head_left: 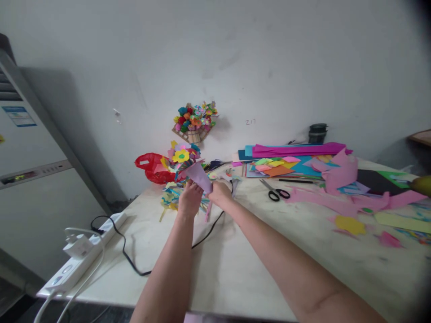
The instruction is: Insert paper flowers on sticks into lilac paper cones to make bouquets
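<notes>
My left hand (190,198) is closed around the near side of a bouquet of paper flowers, just under a sheet of lavender paper (199,176). My right hand (220,193) grips the lower right end of that same sheet, which lies folded against the bunch. A yellow paper flower (181,155) with a green centre stands out among the blooms above my hands. Strips of coloured paper (171,197) show beside and behind my left hand; whether they belong to the bouquet I cannot tell. My fingertips are partly hidden.
Scissors (274,194) lie right of my hands, near a black pencil (296,181). Coloured paper (296,150) and pink scraps (340,175) cover the right side. A red plastic bag (151,167) sits behind. A power strip (84,255) lines the left edge; a black cable (129,260) crosses the table.
</notes>
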{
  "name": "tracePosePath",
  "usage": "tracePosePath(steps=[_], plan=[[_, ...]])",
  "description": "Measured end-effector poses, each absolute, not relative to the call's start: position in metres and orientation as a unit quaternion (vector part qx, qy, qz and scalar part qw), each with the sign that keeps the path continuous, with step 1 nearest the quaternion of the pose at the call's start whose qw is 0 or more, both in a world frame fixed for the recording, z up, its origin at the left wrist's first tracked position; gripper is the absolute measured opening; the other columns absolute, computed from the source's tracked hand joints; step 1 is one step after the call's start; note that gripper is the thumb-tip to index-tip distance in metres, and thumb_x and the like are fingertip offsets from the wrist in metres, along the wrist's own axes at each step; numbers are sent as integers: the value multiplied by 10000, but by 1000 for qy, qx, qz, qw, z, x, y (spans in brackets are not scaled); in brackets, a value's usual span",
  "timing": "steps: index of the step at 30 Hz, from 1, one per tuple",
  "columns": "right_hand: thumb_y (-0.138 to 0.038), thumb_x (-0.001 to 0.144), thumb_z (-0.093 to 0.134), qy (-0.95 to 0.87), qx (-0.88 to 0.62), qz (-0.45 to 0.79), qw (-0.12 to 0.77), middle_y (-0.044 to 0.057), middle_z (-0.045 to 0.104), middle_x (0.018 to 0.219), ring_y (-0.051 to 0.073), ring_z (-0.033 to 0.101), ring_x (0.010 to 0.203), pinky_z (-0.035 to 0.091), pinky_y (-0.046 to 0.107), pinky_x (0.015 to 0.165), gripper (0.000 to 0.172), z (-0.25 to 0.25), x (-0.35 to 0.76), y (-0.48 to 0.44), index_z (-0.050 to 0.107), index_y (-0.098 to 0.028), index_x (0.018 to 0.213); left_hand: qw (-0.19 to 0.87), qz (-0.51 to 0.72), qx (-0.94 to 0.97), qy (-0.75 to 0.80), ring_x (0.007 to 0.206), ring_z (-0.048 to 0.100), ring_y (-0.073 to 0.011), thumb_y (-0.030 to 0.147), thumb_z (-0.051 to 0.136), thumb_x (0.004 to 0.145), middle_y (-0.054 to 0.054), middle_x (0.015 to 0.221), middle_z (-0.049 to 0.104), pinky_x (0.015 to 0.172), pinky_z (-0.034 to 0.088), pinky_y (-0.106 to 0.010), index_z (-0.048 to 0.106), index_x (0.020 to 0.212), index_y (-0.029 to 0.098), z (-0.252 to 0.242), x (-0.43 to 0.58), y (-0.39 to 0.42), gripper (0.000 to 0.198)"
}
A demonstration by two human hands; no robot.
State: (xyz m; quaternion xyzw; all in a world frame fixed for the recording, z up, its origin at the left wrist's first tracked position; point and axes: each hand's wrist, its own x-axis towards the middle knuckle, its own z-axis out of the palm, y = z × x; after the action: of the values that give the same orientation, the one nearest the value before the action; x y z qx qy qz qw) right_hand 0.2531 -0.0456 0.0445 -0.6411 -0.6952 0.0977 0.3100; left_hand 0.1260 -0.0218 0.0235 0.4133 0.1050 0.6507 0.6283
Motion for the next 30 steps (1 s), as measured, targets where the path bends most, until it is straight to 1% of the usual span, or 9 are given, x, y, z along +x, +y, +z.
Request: tracePosePath(steps=[5, 7, 10, 13, 15, 18, 25, 28, 30], plan=[[-266, 748, 582, -674, -665, 71, 315, 140, 699, 994, 260, 655, 956, 463, 300, 740, 318, 42, 255, -43, 617, -136, 1037, 614, 725, 282, 137, 930, 643, -225, 231, 487, 653, -103, 965, 664, 847, 490, -381, 597, 906, 170, 23, 113, -16, 283], [-263, 761, 577, -668, -671, 60, 316, 150, 694, 1004, 255, 655, 951, 462, 300, 749, 311, 41, 256, -42, 613, -127, 1038, 584, 764, 190, 199, 914, 653, -211, 177, 474, 628, -109, 932, 659, 840, 500, -358, 557, 829, 168, 21, 107, -11, 218], [-249, 775, 573, -664, -674, 49, 320, 164, 685, 1028, 247, 654, 952, 460, 298, 765, 299, 40, 258, -43, 605, -117, 1041, 549, 787, 105, 262, 819, 658, -165, 137, 487, 641, -59, 837, 637, 823, 513, -328, 500, 772, 190, 19, 102, -6, 141], [-235, 775, 578, -661, -679, 47, 317, 173, 683, 1029, 253, 653, 956, 462, 303, 773, 298, 41, 259, -44, 599, -107, 1043, 540, 776, 189, 265, 794, 655, -152, 199, 549, 690, -52, 862, 642, 836, 504, -319, 530, 793, 187, 18, 109, -5, 105], [-216, 764, 583, -659, -681, 46, 316, 174, 684, 1023, 254, 654, 959, 464, 303, 781, 311, 41, 259, -45, 591, -99, 1053, 556, 742, 284, 244, 829, 655, -160, 221, 627, 665, -53, 900, 656, 853, 488, -324, 561, 870, 191, 17, 120, -8, 217], [-190, 753, 580, -662, -679, 41, 316, 171, 684, 1023, 252, 656, 963, 468, 305, 791, 325, 39, 257, -47, 581, -102, 1066, 572, 687, 387, 225, 766, 635, -132, 239, 744, 586, -14, 828, 646, 856, 465, -319, 559, 908, 193, 13, 139, -12, 374], [-255, 749, 585, -691, -643, 82, 320, 151, 702, 975, 266, 664, 962, 494, 308, 744, 384, 37, 244, -50, 579, -125, 1111, 441, 695, 496, 277, 799, 600, -131, 403, 754, 643, -22, 891, 629, 789, 451, -285, 532, 992, 178, 4, 152, -8, 472], [-196, 683, 605, -733, -617, 132, 254, 116, 721, 919, 245, 684, 866, 496, 282, 684, 351, 49, 249, -49, 645, -153, 1029, 408, 706, 495, 301, 769, 584, -123, 430, 742, 654, -16, 880, 612, 759, 454, -283, 509, 1021, 176, 7, 145, -5, 503], [-150, 669, 565, -758, -592, 215, 166, 76, 718, 732, 211, 678, 652, 482, 268, 577, 260, 59, 258, -48, 694, -166, 895, 396, 708, 493, 315, 727, 573, -118, 443, 737, 657, -8, 843, 598, 724, 458, -279, 494, 1005, 176, 10, 139, -5, 502]])
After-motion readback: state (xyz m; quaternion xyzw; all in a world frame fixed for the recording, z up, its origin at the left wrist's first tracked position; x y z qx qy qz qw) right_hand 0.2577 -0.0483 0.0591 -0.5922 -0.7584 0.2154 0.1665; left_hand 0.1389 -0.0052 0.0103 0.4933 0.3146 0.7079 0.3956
